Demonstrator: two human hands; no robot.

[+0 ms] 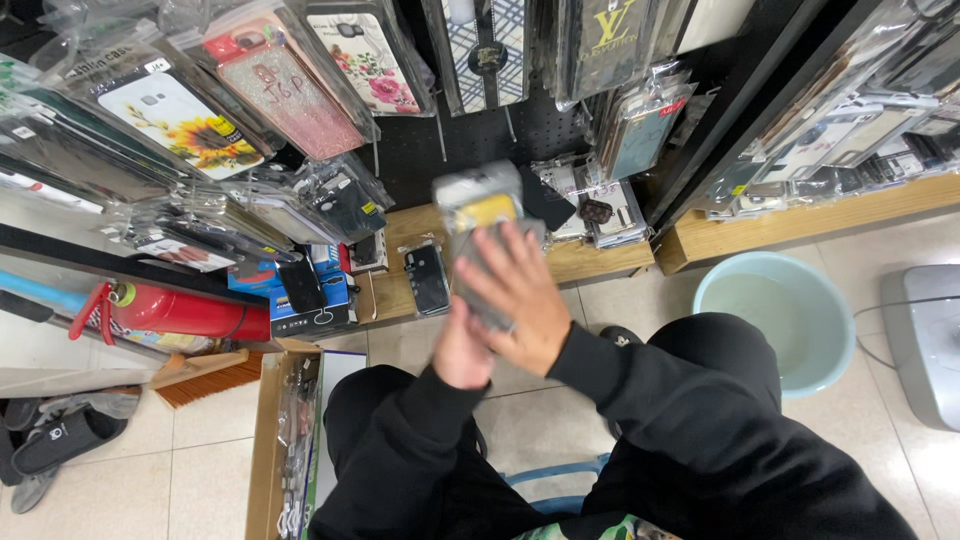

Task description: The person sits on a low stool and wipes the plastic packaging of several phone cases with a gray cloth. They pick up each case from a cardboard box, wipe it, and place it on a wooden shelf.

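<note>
I hold a packaged phone case (482, 205), a clear plastic sleeve with a yellow and grey case inside, blurred by motion, in front of the display. My left hand (458, 352) grips its lower end from beneath. My right hand (520, 295) lies across its front with the fingers spread, pressing it against the left hand. Both arms wear black sleeves, and my black-clad knees are below.
Many packaged phone cases hang on a black pegboard (470, 140). A wooden ledge (600, 262) carries a black case (428, 278) and a blue box (312, 305). A red fire extinguisher (185, 312), broom (205, 375), cardboard box (268, 450), pale bucket (790, 310) and grey appliance (925, 340) stand on the tiled floor.
</note>
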